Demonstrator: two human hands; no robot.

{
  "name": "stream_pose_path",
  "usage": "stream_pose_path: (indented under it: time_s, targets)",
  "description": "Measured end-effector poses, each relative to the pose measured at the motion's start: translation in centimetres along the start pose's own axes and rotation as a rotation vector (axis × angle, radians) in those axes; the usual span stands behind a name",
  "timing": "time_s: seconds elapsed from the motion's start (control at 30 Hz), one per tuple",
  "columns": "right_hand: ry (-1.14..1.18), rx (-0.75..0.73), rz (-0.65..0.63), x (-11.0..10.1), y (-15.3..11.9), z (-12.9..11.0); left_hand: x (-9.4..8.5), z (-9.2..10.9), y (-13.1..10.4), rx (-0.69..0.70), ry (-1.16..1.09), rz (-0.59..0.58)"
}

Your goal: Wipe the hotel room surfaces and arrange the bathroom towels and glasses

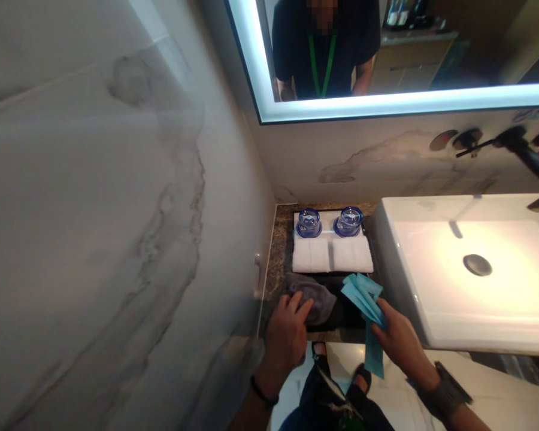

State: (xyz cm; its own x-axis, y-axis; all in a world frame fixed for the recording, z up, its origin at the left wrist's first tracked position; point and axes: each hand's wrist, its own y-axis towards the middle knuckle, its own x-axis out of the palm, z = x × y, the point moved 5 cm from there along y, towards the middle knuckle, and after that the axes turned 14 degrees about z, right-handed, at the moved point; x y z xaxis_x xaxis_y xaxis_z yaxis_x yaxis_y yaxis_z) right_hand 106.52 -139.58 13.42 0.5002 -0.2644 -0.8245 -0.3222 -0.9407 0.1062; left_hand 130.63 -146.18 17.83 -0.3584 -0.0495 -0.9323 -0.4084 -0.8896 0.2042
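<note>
A crumpled grey cloth (312, 296) lies at the front of the black tray (341, 314). The curled fingers of my left hand (290, 323) are on this cloth, apparently gripping its near left part. My right hand (397, 332) is closed around a bunch of thin light-blue folded sheets (363, 296), too blurred to name more exactly. One strip of them hangs down past the counter's front edge. Just beyond both hands sit two rolled white towels (311, 255) side by side. Two upturned glasses with blue coverings (309, 222) stand behind the towels.
To the right is a white basin (404, 269) with a black wall tap (527, 158) above it. A marble wall (161, 209) closes the left side. A lit mirror (260, 90) hangs above the stone counter (276, 257), reflecting a person with a green lanyard.
</note>
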Motion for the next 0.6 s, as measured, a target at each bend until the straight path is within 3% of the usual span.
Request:
stream_pose_path:
  time_s: [0.13, 0.27, 0.47, 0.53, 0.6]
  targets:
    - [0.192, 0.315, 0.037, 0.3, -2.1, 3.4, 4.6, 3.5, 1.5, 0.145, 0.120, -0.167]
    - [0.292, 0.379, 0.102, 2.0, -2.6, 4.5, 9.1, 5.8, 4.0, 0.365, 0.072, -0.365]
    - [0.278, 0.377, 0.181, 3.3, -2.4, 4.6, 12.6, 10.6, 6.3, 0.691, 0.042, -0.444]
    - [0.277, 0.358, 0.188, 3.3, -2.4, 4.5, 13.1, 10.8, 6.1, 0.724, 0.066, -0.487]
    - [0.272, 0.336, 0.183, 3.3, -2.4, 4.3, 12.9, 9.8, 5.7, 0.744, 0.079, -0.502]
